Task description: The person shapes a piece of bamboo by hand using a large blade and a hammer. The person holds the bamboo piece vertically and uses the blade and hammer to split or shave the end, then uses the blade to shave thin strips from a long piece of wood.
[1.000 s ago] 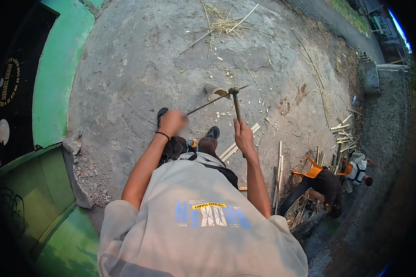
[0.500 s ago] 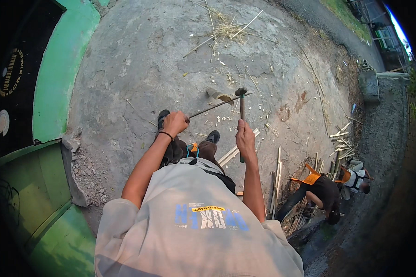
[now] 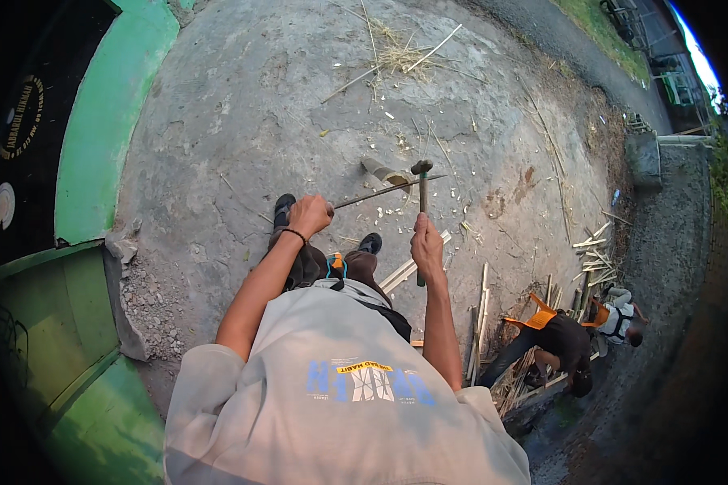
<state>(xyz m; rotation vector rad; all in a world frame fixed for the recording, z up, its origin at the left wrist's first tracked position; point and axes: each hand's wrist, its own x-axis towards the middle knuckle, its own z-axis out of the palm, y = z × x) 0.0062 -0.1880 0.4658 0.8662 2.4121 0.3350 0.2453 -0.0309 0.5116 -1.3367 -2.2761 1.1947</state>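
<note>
My left hand [image 3: 310,217] is closed round the handle of a long, narrow machete [image 3: 372,196], its dark blade reaching to the right. In my right hand [image 3: 427,242] is a hammer [image 3: 423,198], gripped by its greenish handle with the head at the top. Blade and hammer cross in the picture just below the hammer head; whether they touch, I cannot tell. A hollow bamboo section [image 3: 378,169] lies on the ground beyond the blade, partly covered by it.
Rough concrete [image 3: 243,105] has pale chips and a straw heap [image 3: 404,58]. Split bamboo strips [image 3: 483,311] lie at the right, near a bent-over person [image 3: 562,335] and another person [image 3: 620,317]. A green wall [image 3: 109,121] and broken rubble [image 3: 150,311] are at left.
The machete's tip and the hammer head sit slightly lower in the picture. Both hands keep their grips. The bent-over person at the right has shifted a little.
</note>
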